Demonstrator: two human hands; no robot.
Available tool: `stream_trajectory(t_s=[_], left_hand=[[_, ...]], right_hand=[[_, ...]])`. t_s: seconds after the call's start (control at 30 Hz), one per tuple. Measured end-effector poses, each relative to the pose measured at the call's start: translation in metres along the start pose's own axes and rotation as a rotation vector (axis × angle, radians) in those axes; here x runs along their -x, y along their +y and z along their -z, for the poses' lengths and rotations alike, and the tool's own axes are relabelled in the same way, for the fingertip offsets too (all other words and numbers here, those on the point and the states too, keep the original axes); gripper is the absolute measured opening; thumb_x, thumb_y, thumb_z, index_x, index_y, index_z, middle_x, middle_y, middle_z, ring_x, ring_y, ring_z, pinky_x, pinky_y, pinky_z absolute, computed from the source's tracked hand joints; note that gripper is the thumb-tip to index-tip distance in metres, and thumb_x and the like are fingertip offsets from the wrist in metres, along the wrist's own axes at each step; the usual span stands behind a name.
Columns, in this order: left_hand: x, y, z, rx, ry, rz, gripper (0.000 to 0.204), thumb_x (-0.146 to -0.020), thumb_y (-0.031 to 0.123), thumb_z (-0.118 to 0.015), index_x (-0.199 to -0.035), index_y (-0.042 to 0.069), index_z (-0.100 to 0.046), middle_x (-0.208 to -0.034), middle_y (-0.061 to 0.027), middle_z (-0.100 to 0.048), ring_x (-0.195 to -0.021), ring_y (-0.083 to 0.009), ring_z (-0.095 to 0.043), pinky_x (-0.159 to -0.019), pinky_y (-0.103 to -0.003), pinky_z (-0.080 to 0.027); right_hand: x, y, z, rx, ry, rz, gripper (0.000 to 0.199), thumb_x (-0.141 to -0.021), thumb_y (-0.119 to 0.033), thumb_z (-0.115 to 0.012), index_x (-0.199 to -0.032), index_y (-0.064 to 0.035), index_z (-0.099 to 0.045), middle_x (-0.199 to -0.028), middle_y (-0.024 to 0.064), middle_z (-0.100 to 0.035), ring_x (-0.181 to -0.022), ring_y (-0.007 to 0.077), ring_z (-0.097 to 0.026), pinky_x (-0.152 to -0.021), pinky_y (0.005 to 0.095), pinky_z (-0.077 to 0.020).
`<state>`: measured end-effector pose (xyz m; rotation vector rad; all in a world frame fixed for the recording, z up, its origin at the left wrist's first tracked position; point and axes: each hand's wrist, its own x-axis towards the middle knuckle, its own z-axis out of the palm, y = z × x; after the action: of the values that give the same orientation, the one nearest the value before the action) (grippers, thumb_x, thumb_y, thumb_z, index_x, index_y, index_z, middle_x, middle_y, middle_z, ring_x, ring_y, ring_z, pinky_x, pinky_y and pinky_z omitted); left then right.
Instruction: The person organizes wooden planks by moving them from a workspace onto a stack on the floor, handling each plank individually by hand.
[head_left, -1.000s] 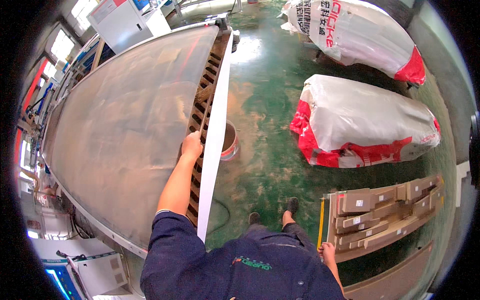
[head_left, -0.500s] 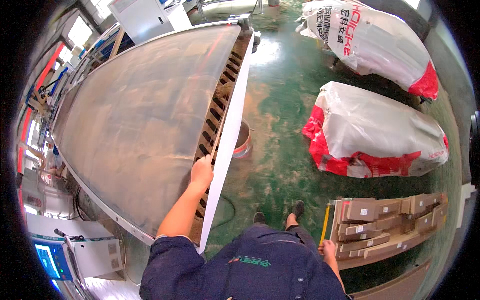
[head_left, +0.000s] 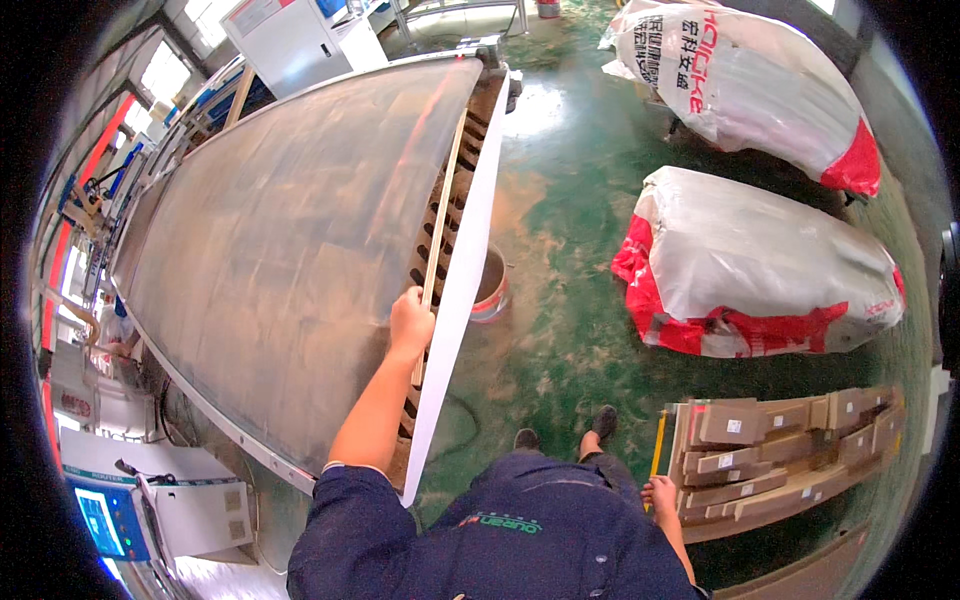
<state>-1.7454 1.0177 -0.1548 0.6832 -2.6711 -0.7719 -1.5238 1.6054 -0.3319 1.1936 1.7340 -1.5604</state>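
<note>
My left hand (head_left: 411, 322) is closed round a long, thin, pale strip (head_left: 440, 225), which looks like wood. The strip lies lengthwise over the slotted edge channel (head_left: 459, 190) of a large machine table with a dusty grey top (head_left: 300, 220). Low on the right, my right hand (head_left: 661, 496) has its fingers curled, close to the lower end of a narrow yellow bar (head_left: 658, 446). Whether it grips that bar or something else I cannot make out. Beside it is a stack of brown boards or flat cartons (head_left: 770, 455) with white labels.
A white panel (head_left: 462, 300) runs along the table's right side, with a bucket (head_left: 492, 285) on the green floor (head_left: 550, 250) beyond it. Two bulky plastic-wrapped loads (head_left: 765, 265) stand at the right. A control console with a lit screen (head_left: 100, 520) is at the lower left.
The pale strip now shows raised along the slotted channel in my left hand, which has shifted slightly up the table edge. My right hand stays by the yellow bar.
</note>
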Motion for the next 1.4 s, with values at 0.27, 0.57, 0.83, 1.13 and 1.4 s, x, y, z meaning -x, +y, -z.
stream_trajectory(t_s=[0.27, 0.57, 0.83, 1.13, 1.4], left_hand=[[-0.105, 0.031, -0.052, -0.208, -0.005, -0.112, 0.013, -0.074, 0.005, -0.056, -0.085, -0.002, -0.058, -0.089, -0.0270, -0.063, -0.086, -0.0441, -0.061, -0.078, -0.051, -0.048], [-0.158, 0.065, -0.098, -0.190, 0.064, 0.002, 0.015, -0.078, 0.008, -0.053, -0.087, -0.001, -0.060, -0.092, -0.0255, -0.065, -0.092, -0.0422, -0.062, -0.081, -0.049, -0.048], [-0.161, 0.048, -0.104, -0.213, 0.045, -0.010, 0.014, -0.078, 0.005, -0.052, -0.087, -0.002, -0.059, -0.092, -0.0258, -0.065, -0.094, -0.0419, -0.061, -0.082, -0.049, -0.047], [-0.196, 0.036, -0.113, -0.390, -0.160, 0.020, 0.020, -0.085, 0.012, -0.055, -0.099, -0.001, -0.059, -0.102, -0.0234, -0.064, -0.099, -0.0394, -0.061, -0.085, -0.048, -0.050], [-0.196, 0.014, -0.113, -0.434, -0.235, -0.099, 0.023, -0.081, 0.005, -0.059, -0.103, -0.001, -0.054, -0.108, -0.0225, -0.061, -0.105, -0.0390, -0.058, -0.089, -0.046, -0.048]], right_hand=[[0.005, 0.038, 0.019, -0.002, 0.093, 0.009, 0.019, -0.090, -0.014, -0.050, -0.105, -0.0030, -0.057, -0.073, 0.0087, -0.061, -0.052, 0.0159, -0.058, -0.043, 0.0288, -0.0440], [0.029, 0.065, 0.034, -0.137, 0.186, -0.046, 0.016, -0.087, -0.014, -0.054, -0.097, -0.0017, -0.060, -0.068, 0.0074, -0.061, -0.047, 0.0129, -0.051, -0.041, 0.0268, -0.0393], [0.021, 0.075, 0.022, -0.054, 0.222, 0.102, 0.019, -0.086, -0.015, -0.058, -0.098, -0.0006, -0.061, -0.071, 0.0080, -0.062, -0.054, 0.0136, -0.053, -0.048, 0.0278, -0.0427], [0.030, 0.033, 0.025, -0.117, 0.202, -0.021, 0.020, -0.089, -0.014, -0.053, -0.104, -0.0028, -0.058, -0.077, 0.0094, -0.063, -0.055, 0.0130, -0.054, -0.048, 0.0269, -0.0434], [0.035, 0.050, 0.031, -0.064, 0.213, -0.018, 0.019, -0.087, -0.013, -0.056, -0.101, -0.0006, -0.060, -0.072, 0.0094, -0.062, -0.057, 0.0135, -0.057, -0.049, 0.0267, -0.0443]])
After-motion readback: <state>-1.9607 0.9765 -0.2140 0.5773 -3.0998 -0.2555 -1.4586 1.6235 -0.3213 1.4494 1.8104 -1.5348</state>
